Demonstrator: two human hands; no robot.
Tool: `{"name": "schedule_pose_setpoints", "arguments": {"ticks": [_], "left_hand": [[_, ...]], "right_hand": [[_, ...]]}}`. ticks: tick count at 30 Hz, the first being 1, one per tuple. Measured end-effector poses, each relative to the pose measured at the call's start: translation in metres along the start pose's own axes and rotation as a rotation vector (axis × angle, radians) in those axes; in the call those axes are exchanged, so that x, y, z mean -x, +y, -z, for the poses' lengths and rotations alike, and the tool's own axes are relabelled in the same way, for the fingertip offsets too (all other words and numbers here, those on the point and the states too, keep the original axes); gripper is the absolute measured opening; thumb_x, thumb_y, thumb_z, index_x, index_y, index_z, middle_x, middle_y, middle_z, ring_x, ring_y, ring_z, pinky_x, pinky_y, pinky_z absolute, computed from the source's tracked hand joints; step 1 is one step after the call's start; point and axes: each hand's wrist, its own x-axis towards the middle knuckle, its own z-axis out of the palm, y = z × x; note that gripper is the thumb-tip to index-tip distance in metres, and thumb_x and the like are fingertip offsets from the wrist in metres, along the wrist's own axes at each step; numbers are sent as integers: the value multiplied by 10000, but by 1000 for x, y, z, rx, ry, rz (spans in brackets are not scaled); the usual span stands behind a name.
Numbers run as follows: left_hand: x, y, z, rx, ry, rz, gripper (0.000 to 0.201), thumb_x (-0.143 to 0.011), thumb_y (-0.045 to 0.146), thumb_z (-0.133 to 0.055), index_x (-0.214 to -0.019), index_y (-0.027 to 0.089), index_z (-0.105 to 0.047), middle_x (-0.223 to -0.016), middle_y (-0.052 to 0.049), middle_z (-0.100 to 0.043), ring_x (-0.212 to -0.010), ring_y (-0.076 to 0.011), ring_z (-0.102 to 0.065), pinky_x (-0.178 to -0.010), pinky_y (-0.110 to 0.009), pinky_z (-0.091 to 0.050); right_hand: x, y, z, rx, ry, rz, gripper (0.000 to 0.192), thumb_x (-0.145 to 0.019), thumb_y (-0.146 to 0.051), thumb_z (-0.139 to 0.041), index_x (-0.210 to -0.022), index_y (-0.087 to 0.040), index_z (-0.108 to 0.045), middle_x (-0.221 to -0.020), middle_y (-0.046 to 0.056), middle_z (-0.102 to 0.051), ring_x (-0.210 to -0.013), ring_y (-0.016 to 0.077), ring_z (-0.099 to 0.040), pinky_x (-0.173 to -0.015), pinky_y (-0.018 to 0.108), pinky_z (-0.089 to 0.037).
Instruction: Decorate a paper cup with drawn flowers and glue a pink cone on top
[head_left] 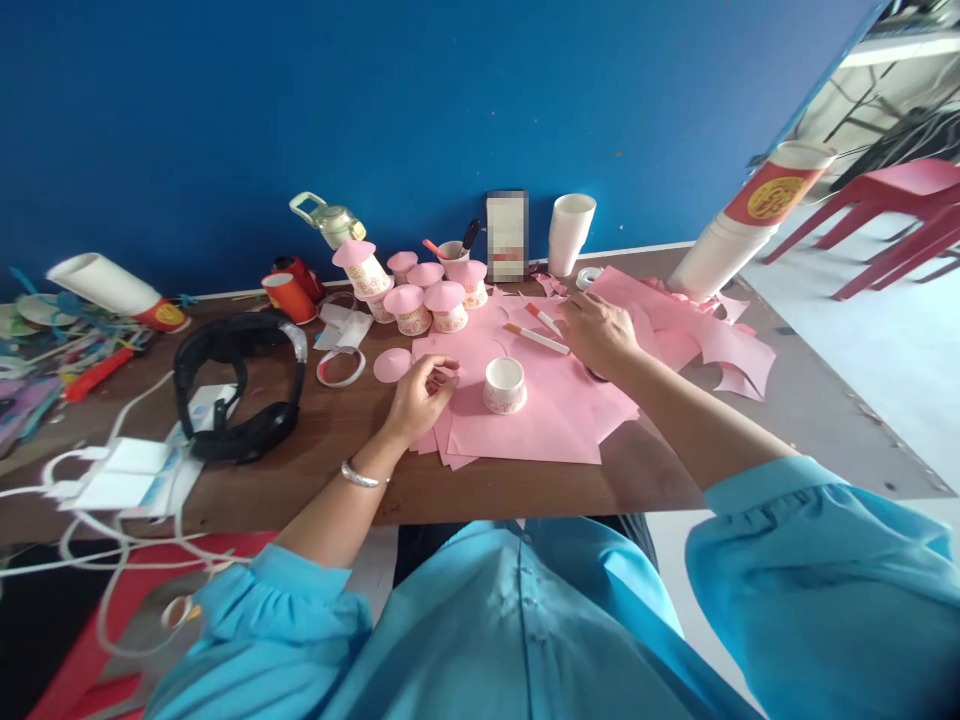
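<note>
The wearer's light-blue shirt (525, 620) fills the foreground, below a brown tabletop (637, 475). A short, patterned paper cup (505, 388) stands upright, mouth up, on overlapping pink paper sheets (525, 440), between two bare hands. It lies just right of the left hand (424, 400), the nearer one; from the right hand (600, 330), it lies leftward and closer to the wearer. The left grip is loosely curled with a small gap, apart from the cup and apparently holding nothing. The right hand reaches palm-down over the paper, beside two white pens (546, 341) slanting down to the right; its fingertips are hidden, so its grip cannot be told.
</note>
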Motion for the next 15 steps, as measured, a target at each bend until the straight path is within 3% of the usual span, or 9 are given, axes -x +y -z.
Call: {"name": "schedule_pose_setpoints", "arguments": {"ticks": [5,10,15], "left_hand": [[-2,1,1,-34,1,-9,233,-927,386,-689,-1078,208,-683,-1036,-68,-786,-765,-150,-710,-719,-284,-597],[-1,3,0,-75,-8,-61,178,-917,336,-657,-1038,211,-694,-1039,-59,-782,-761,-145,-699,-732,-284,-597],[-1,-1,1,-110,-1,-74,163,-925,333,-651,-1024,215,-705,-1025,-64,-788,-781,-168,-708,-756,-315,-602]], "right_hand": [[9,16,11,23,-107,-126,333,-1053,-302,-503,-1259,-200,-744,-1331,129,-746,-1245,311,-645,-946,382,-525],[18,10,-1,31,-181,-116,296,-1057,-302,-531,-1199,-193,-766,-1337,125,-740,-1228,294,-679,-908,347,-531],[15,6,-3,32,-178,-147,319,-1036,-225,-532,-1268,-156,-739,-1339,170,-730,-1216,309,-687,-918,360,-532]]}}
